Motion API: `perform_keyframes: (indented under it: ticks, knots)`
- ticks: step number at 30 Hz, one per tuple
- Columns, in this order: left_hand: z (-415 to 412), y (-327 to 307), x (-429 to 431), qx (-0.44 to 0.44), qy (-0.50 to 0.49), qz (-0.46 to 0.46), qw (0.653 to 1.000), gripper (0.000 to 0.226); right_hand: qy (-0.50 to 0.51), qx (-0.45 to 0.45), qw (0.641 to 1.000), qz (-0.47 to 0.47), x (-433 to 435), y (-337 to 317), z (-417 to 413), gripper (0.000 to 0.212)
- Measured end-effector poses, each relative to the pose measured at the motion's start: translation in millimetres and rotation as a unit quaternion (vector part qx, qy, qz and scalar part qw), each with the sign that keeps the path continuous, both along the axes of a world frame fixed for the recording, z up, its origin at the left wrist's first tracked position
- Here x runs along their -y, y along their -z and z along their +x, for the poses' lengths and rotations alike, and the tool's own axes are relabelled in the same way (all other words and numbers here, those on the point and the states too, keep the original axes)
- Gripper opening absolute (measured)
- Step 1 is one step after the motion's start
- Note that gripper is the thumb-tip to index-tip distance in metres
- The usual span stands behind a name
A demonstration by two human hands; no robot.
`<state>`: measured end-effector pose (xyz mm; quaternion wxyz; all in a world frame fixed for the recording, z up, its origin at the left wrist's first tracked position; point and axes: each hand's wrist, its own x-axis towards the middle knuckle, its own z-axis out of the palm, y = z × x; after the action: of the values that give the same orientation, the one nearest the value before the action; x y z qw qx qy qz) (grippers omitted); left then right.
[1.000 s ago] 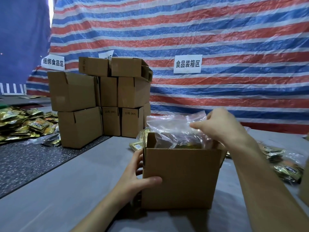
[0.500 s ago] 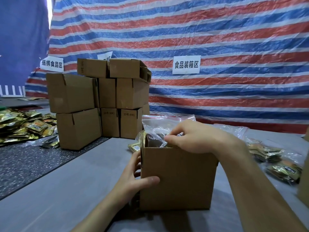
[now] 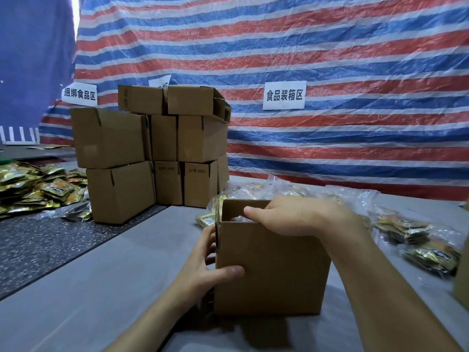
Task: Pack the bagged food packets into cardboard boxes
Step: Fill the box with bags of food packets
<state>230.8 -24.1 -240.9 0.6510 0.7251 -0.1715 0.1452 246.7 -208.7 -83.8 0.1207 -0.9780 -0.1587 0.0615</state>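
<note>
Down into the cardboard box [image 3: 271, 270] goes the bag of packets [image 3: 239, 219], which half a second ago stood well above the rim; only a sliver of clear plastic now shows inside the opening. The right hand [image 3: 286, 217] has sunk with it. Its thumb lies along the near rim and its fingers dip below the edge, hidden, so I cannot tell whether they still pinch the bag or just press it.

The left hand [image 3: 205, 262] clamps the box's near left corner, thumb on the front face and fingers on the side wall, bracing it on the table [image 3: 101, 288]. The box stands upright with its mouth facing up, so the bag lies straight beneath the right hand, the nearer one; any further seating is probably a downward push.

More bagged packets [image 3: 411, 232] lie on the table at 2 to 3 o'clock from the box, likely within the right arm's reach. At 10 o'clock stands a stack of boxes [image 3: 152, 153], and beyond it, at 9 o'clock, a heap of loose packets [image 3: 38, 184]. A striped tarp [image 3: 304, 47] hangs behind.
</note>
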Motion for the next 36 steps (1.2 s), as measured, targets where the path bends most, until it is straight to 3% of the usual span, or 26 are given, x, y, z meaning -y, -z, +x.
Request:
perform_keyframes:
  ticks: [3,7,9,15,21,23,26,28,33,36]
  knots:
    - [0,1,0,-0.003,0.005,-0.001,1.0,0.093,0.041,-0.023,0.999,0.0,7,0,6,0.086]
    - [-1,-1,1,-0.004,0.004,-0.001,1.0,0.089,0.061,-0.031,0.996,0.056,14,-5,8,0.086]
    - [-1,0,0,-0.003,0.004,-0.002,1.0,0.088,0.061,-0.039,0.997,0.04,12,-5,6,0.087]
    - [1,2,0,-0.004,0.011,0.01,1.0,0.089,0.058,-0.087,0.995,-0.006,10,-9,-2,0.064]
    - [1,2,0,0.006,0.015,0.01,1.0,0.081,-0.084,0.001,0.996,0.02,-7,-4,-6,0.049]
    - [0,3,0,0.005,0.016,0.011,1.0,0.086,-0.072,-0.029,0.997,0.024,-12,0,-3,0.053]
    - [0,4,0,0.005,0.023,-0.001,1.0,0.088,-0.043,-0.092,0.99,0.102,-11,6,2,0.072]
    - [0,4,1,-0.008,0.034,-0.02,0.999,0.089,-0.077,-0.065,0.986,0.136,-10,8,6,0.075]
    - [2,1,2,-0.058,0.044,-0.034,0.997,0.109,-0.124,0.082,0.954,0.259,0,0,11,0.051]
    - [3,1,3,-0.063,0.045,-0.037,0.996,0.113,-0.105,0.144,0.955,0.238,11,-4,11,0.036]
